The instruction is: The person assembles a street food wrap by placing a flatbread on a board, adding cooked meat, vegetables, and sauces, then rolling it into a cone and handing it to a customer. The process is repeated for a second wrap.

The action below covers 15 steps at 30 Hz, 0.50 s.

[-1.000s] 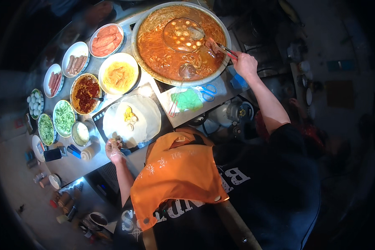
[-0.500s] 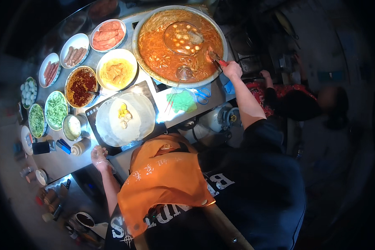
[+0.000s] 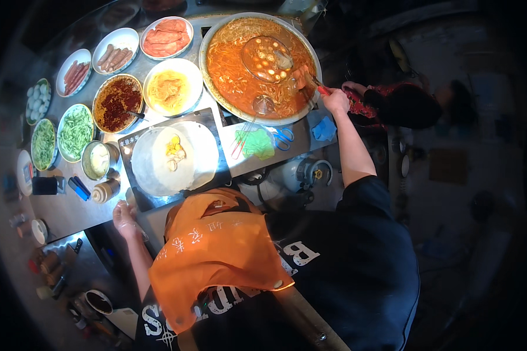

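Note:
My right hand (image 3: 336, 102) is closed around the red handles of a pair of tongs (image 3: 324, 90). Their metal end dips into the red broth at the right side of a big round pot (image 3: 201, 61), which holds shredded food. At the counter's front edge is my left hand (image 3: 125, 219) in a clear plastic glove; how its fingers are bent does not show well. Between the hands, a dark board (image 3: 221, 167) carries a large, thin pale round sheet (image 3: 202, 161). Small yellow and whitish pieces of food (image 3: 173, 150) sit in the sheet's middle.
Dishes of pink meat slices (image 3: 167, 40), sausages (image 3: 115, 58), yellow shreds (image 3: 170, 90), chili flakes (image 3: 116, 104) and green shreds (image 3: 76, 133) crowd the left. Blue-handled scissors (image 3: 283, 139) and a green cloth (image 3: 257, 145) are below the pot. Another person's red sleeve (image 3: 363, 105) shows at right.
My right hand has shifted slightly right with the tongs. My left hand has moved slightly left along the counter edge. The view has shifted a little; the food on the sheet looks the same.

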{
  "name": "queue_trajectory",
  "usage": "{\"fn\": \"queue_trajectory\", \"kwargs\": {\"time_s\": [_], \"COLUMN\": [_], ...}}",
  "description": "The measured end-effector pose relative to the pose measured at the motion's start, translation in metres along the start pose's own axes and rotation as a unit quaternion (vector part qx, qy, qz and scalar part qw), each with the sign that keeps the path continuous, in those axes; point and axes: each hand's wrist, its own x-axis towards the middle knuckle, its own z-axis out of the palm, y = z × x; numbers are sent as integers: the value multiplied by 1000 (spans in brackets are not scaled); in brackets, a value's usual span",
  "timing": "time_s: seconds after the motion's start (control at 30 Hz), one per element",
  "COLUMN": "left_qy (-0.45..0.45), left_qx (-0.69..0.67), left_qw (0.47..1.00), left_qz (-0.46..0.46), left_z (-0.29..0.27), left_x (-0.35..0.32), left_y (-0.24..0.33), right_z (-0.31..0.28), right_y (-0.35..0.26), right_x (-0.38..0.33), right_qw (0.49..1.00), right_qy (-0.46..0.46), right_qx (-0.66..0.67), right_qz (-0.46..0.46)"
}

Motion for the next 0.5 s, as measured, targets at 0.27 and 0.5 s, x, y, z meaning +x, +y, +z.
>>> {"fn": "queue_trajectory", "kwargs": {"time_s": [0.27, 0.5], "left_qy": [-71, -89], "left_qx": [-33, -68], "left_qw": [997, 993], "left_qz": [22, 46], "left_z": [14, -4], "left_x": [30, 45], "left_y": [14, 15], "right_z": [-116, -167], "right_y": [-5, -22], "right_x": [-55, -89], "right_qw": [996, 990], "right_qy": [87, 136], "right_qx": [9, 18], "right_qz": [-21, -26]}}
